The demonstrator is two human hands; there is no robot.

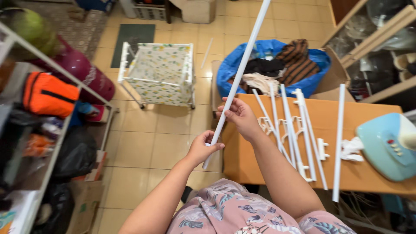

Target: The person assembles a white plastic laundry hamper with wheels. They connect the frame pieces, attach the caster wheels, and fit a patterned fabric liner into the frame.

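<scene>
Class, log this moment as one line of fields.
left hand: grip low on white tube | right hand: grip higher | tube: tilted, over floor | table: more white tubes

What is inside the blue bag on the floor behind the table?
The blue bag holds heaped clothes: a brown striped garment, a black one and a pale one. Whatever lies beneath them is covered.

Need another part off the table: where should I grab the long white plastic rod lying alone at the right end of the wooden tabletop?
Grip the long white rod mid-length, from above: bare tabletop flanks it there, while its near end overhangs the edge.
</scene>
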